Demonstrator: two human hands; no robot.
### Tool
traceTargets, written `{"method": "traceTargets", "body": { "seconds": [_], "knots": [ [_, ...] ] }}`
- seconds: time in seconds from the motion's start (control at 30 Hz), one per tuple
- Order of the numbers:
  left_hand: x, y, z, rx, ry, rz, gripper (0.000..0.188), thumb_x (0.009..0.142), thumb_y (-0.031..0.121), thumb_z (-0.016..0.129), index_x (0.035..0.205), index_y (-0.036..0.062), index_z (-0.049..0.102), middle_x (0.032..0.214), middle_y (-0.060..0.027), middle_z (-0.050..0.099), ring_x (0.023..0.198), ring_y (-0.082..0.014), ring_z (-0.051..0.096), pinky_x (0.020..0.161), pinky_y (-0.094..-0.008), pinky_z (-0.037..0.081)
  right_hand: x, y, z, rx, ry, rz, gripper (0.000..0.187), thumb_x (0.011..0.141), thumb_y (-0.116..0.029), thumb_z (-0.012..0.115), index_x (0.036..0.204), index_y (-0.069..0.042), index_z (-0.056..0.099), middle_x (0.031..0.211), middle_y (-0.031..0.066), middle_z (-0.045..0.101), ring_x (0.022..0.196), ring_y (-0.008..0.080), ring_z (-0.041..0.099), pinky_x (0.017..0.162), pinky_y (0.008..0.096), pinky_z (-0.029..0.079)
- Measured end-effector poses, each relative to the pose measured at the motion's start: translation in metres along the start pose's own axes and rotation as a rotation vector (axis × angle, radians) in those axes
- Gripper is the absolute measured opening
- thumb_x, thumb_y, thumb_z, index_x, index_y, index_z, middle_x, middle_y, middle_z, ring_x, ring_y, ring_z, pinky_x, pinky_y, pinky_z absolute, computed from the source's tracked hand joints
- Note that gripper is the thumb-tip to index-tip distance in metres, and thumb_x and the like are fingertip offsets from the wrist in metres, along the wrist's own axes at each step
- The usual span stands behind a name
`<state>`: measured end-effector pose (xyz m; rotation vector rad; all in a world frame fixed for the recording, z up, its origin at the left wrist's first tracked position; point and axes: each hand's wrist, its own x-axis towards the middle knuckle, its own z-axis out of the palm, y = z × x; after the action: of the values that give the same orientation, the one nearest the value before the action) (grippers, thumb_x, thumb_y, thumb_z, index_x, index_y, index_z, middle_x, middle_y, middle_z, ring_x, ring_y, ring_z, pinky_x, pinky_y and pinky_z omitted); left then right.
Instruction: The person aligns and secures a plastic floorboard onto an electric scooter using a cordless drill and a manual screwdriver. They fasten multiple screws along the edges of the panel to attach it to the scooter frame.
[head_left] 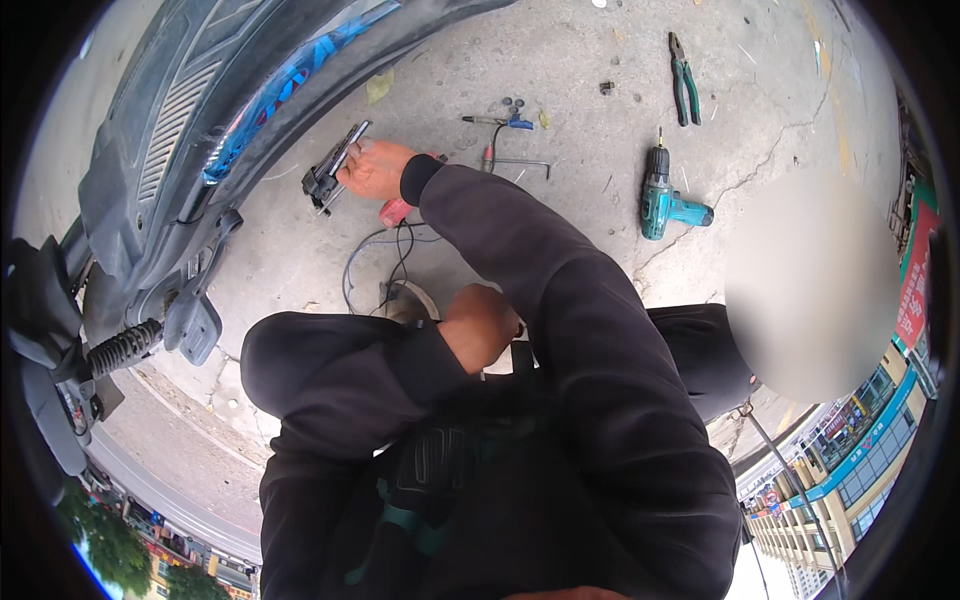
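Drill [656, 205] lies right of apparent bracket [322, 184].

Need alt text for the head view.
The right hand touches a black-and-silver metal part beside a scooter; the left hand is lower in view. Green-handled pliers and a teal cordless drill lie on the concrete at right.
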<state>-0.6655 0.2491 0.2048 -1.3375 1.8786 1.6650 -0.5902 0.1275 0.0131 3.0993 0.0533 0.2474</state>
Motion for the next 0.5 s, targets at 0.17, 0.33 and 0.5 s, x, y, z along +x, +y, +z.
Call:
{"method": "traceTargets", "body": {
  "seconds": [0.17,0.33,0.5],
  "knots": [
    [0.016,0.006,-0.006,0.300,0.063,0.158,0.016,0.074,0.009,0.066,0.087,0.0069,0.075,0.083,-0.0158,0.071,0.086,-0.0341,0.070,0.076,-0.0455,0.054,-0.106,0.051,-0.091,0.335,0.440,0.811,0.018,0.084,-0.014,0.062,0.098,-0.003,0.057,0.080,0.0106,0.064,0.081,0.0313,0.064,0.074,0.0404,0.051],
    [0.014,0.035,-0.059,0.253,0.255,0.162,0.028,0.081,0.015,0.067,0.109,0.0100,0.072,0.079,-0.0156,0.068,0.082,-0.0297,0.068,0.074,-0.0418,0.052,-0.264,0.154,-0.068,0.709,0.882,1.982,0.031,0.081,-0.023,0.076,0.102,-0.002,0.068,0.084,0.0182,0.071,0.078,0.0324,0.068,0.074,0.0400,0.053],
    [-0.002,0.055,-0.112,-0.878,0.509,0.063,0.037,0.097,0.025,0.059,0.127,0.0038,0.061,0.086,-0.0083,0.063,0.074,-0.0201,0.064,0.068,-0.0326,0.050,-0.276,0.174,-0.063,0.306,0.278,1.805,0.037,0.080,-0.035,0.078,0.106,-0.009,0.069,0.097,0.0189,0.074,0.094,0.0385,0.070,0.082,0.0472,0.054]
  ]
}}
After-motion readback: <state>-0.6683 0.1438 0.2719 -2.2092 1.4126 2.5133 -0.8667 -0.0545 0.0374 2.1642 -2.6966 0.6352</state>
